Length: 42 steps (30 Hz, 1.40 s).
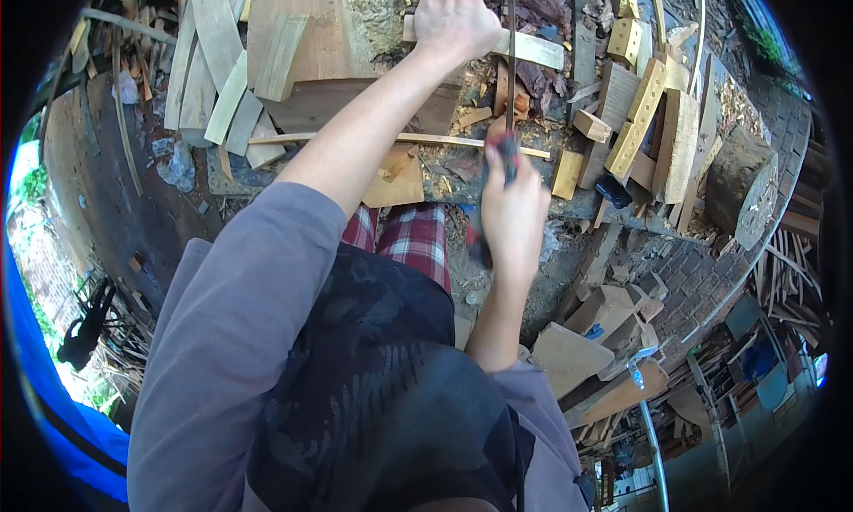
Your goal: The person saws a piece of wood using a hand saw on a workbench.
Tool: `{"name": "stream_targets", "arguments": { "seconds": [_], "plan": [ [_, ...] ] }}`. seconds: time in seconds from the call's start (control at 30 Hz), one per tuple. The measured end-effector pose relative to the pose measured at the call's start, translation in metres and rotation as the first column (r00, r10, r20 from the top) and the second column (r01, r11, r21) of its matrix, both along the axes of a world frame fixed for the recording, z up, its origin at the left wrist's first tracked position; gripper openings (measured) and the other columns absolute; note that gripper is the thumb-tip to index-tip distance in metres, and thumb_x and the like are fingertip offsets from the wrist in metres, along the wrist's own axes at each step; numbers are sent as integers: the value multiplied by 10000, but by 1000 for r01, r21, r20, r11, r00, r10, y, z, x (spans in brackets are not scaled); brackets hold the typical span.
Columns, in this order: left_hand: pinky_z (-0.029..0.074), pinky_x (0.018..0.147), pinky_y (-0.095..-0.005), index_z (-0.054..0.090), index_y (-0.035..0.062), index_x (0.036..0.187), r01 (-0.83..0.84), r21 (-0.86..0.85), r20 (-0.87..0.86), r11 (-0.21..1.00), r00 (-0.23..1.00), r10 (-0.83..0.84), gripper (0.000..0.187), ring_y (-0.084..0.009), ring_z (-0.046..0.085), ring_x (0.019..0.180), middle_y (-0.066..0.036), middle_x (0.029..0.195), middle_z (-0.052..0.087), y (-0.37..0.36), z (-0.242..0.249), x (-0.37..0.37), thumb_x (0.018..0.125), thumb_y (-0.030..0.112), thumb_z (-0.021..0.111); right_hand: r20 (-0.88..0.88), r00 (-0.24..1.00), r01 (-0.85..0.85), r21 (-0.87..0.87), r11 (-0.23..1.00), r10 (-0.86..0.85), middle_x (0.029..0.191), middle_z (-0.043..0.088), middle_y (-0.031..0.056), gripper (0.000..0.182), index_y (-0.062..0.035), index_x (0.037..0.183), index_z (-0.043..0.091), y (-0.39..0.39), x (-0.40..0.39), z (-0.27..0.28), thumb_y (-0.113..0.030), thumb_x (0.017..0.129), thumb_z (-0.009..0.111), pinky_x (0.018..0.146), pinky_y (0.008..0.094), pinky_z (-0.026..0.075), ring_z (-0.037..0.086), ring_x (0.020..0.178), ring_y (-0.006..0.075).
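Note:
My left hand lies flat with its fingers stretched out, pressing on a light wooden strip at the top of the view. The strip runs out to the right from under the palm. My right hand is wrapped round the red and black handle of a saw. From the handle a thin dark blade points away from me and crosses the strip just right of my left hand. A long thin slat lies crosswise below the strip, passing by the saw handle.
Wide boards and offcuts lie to the left. On the right are yellow blocks with holes, a small dark object and a thick log piece. More wood pieces are heaped at the lower right.

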<state>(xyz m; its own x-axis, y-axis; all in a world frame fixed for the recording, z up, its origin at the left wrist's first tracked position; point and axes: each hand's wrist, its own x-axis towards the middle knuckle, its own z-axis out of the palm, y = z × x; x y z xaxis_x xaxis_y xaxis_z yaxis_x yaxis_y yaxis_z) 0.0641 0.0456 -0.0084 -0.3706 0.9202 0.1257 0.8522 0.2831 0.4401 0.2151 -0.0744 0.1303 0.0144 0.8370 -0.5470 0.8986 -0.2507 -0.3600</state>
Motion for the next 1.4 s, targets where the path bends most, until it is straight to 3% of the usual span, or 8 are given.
{"name": "stream_targets", "arguments": {
  "seconds": [0.17,0.37,0.67,0.8,1.07,1.13,1.23,1.4],
  "plan": [
    [175,1204,-429,264,-144,1441,-48,24,13,999,999,48,817,-422,224,1442,-353,1537,163,3,5,-2,762,218,538,30,998,-63,213,975,58,878,669,300,348,-7,1067,656,51,-29,-46,-321,965,547,765,521,518,663,864,453],
    [171,1205,-426,259,-146,1442,-34,-28,-8,999,999,33,844,-422,211,1447,-351,1542,150,4,5,-5,771,262,568,3,1000,-28,117,993,27,846,655,306,317,-37,1112,655,-23,15,-16,-298,961,555,749,536,517,661,847,446],
    [163,1207,-418,211,-144,1457,-34,-91,148,995,988,47,1063,-417,198,1451,-350,1550,112,-6,38,-2,741,490,676,-87,994,-54,117,992,64,935,651,324,379,-22,1127,643,39,-13,-47,-347,972,526,814,524,499,635,925,479],
    [163,1207,-415,207,-148,1456,-27,-117,87,993,996,37,1050,-421,202,1449,-355,1547,115,0,27,-5,749,474,671,44,999,1,47,999,-3,927,659,302,334,-27,1136,638,-20,10,-19,-301,967,549,794,531,496,642,895,475],
    [157,1209,-423,218,-153,1451,-17,-80,-4,997,1000,17,849,-422,197,1453,-357,1545,125,-1,9,-2,792,269,545,-113,993,-14,77,997,23,944,662,304,342,-33,1142,642,46,-21,-54,-311,976,531,817,512,500,644,927,461],
    [158,1207,-433,240,-149,1448,-18,2,-12,1000,1000,18,841,-420,201,1452,-357,1542,142,-3,2,0,784,269,541,-150,987,-21,193,981,51,938,661,301,340,-32,1159,635,25,-15,-55,-299,980,525,811,517,495,640,931,462],
    [162,1203,-438,242,-147,1449,-124,-108,19,986,992,126,852,-421,204,1451,-356,1537,161,1,7,4,774,272,549,-81,996,41,107,993,-33,941,656,305,345,-23,1179,625,-8,-14,-31,-288,979,533,801,513,494,629,940,470],
    [165,1206,-428,221,-155,1449,-55,-54,-88,997,995,50,907,-416,199,1453,-352,1543,144,0,3,1,795,359,584,-49,998,53,38,998,-51,954,650,321,368,2,1192,615,-40,15,-13,-290,981,539,803,501,497,632,955,465]
  ]
}}
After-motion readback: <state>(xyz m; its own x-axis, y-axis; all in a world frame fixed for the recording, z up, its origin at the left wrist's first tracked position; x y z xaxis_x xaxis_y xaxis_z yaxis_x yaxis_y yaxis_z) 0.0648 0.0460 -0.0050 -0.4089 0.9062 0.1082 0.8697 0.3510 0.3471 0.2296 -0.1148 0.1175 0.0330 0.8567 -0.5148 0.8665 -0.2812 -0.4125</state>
